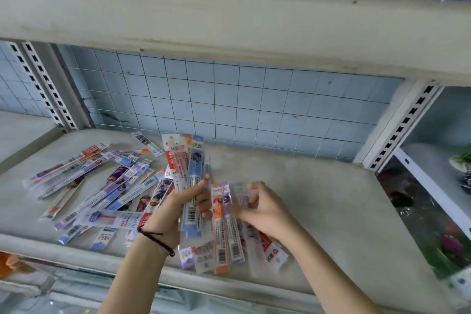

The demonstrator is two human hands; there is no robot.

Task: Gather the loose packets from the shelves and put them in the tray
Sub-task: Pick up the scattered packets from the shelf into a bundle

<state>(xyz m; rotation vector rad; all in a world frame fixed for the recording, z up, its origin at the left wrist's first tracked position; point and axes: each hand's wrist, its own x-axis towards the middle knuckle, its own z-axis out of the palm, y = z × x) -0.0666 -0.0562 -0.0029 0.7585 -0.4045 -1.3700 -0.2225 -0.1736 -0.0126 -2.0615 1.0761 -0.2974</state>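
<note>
Right hand (262, 209) – fingers curled, clear packet (242, 195) pinched, blurred. Left hand (178, 209) clamped round upright bundle (196, 168). Loose packets (102, 186) strewn on shelf (318, 199), left. Judged light, slippery, bendy – best gripped mid-length. Tray unseen.

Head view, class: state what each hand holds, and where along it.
Left hand grips an upright bundle of packets around its lower half. Right hand pinches a few more packets near their upper ends.

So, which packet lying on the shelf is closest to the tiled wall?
The lone packet behind the pile; the others lie nearer the front.
</note>
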